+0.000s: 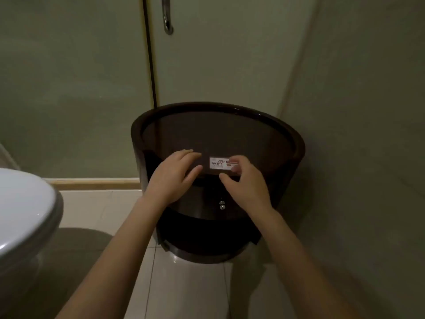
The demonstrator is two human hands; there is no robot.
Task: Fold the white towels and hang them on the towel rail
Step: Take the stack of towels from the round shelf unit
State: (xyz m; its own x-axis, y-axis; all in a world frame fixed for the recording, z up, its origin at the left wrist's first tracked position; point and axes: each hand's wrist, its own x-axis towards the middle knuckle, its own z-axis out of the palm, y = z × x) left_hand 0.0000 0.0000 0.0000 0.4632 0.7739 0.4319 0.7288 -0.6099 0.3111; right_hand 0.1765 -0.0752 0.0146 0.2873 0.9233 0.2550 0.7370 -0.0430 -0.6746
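No white towel is in view. My left hand (177, 173) lies flat with straight fingers on the front of a dark round side table (296, 143) with a glass top. A small white WIFI card (217, 163) lies near the table's front edge. My right hand (243, 183) has its fingertips curled over the card's right end, and the thumb sits just below the card. A chrome bar handle (167, 17) hangs on the glass door behind the table.
A white toilet (23, 210) stands at the left, close to my left arm. The table fills the corner between the glass shower door (207, 65) and the right wall (368, 111). Pale floor tiles (184, 284) lie below.
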